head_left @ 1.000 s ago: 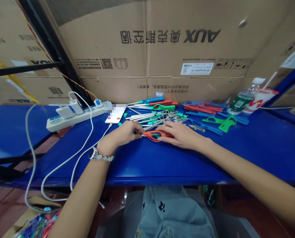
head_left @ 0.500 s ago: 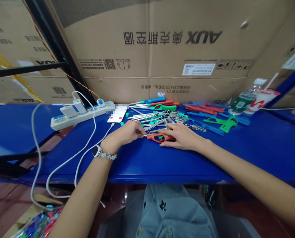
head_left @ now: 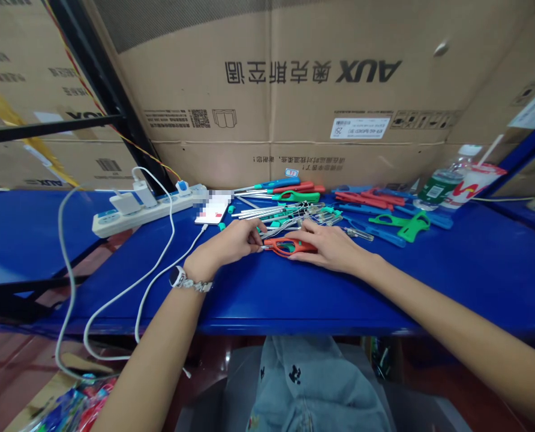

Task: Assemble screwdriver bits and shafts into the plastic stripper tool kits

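Observation:
An orange lighter body (head_left: 280, 245) with a green part inside its loop lies at the middle of the blue table. My right hand (head_left: 324, 245) grips its right end, fingers along the top and thumb at the near side. At its left tip, my left hand (head_left: 246, 239) pinches a thin metal piece. Just behind both hands spreads a pile of metal rods (head_left: 261, 211) with small green pieces and clear parts. Behind these lie finished-looking lighters in blue, red and green (head_left: 298, 196).
Red handle pieces (head_left: 366, 199) and a green handle piece (head_left: 415, 227) lie right of the pile. Farther right stand a bottle (head_left: 436, 189) and a cup (head_left: 469, 187). At left are a power strip (head_left: 110, 225), white cables and a phone (head_left: 214, 210). Cardboard rises behind.
The orange lighter body has shifted slightly left against my left fingertips, and the metal piece between them shows less. My right hand has moved slightly left with it.

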{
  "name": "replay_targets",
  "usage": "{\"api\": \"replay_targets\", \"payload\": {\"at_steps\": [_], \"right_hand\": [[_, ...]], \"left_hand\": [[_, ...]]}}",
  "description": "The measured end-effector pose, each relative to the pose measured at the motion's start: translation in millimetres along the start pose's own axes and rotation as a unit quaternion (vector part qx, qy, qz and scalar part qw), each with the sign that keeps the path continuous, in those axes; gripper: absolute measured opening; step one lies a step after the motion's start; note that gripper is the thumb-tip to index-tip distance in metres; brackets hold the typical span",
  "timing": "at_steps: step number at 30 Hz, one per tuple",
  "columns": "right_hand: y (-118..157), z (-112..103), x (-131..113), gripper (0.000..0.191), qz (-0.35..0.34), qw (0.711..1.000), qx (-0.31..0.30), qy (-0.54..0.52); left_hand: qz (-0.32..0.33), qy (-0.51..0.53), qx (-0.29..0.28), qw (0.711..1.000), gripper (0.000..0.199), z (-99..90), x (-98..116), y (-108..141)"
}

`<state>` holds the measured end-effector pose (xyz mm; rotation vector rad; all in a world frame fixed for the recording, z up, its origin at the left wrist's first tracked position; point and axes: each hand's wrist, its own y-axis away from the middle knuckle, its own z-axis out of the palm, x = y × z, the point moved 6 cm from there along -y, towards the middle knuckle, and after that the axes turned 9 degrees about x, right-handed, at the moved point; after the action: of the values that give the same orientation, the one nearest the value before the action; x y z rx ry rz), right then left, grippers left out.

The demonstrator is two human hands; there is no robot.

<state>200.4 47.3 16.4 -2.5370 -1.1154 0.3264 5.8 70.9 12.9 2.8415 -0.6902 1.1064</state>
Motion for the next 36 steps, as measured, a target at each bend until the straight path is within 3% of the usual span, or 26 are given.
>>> {"api": "replay_targets", "payload": {"at_steps": [4,17,30,36], "right_hand": [[-2.9,0.5,-2.9,0.042,-0.015,1.000,0.010,-0.021],[2.8,2.6,-3.5,0.041,0.034,0.998,0.023,-0.037],[-1.1,2.4,0.9,0.039,0.034,0.997,0.012,-0.070],[-3.6,3.2,3.5,0.039,0.030,0.996,0.004,-0.089]], "left_hand": [[0.009,-0.016,-0.007,1.000,0.026,0.0,0.0,-0.4],[0.000,-0.026,-0.015,1.000,0.022,0.5,1.3,-2.1],[0.056,-0.047,-0.018,0.997,0.018,-1.3,9.1,0.7],[0.029,-0.033,-0.020,0.999,0.022,-0.7,9.5,0.7]]}}
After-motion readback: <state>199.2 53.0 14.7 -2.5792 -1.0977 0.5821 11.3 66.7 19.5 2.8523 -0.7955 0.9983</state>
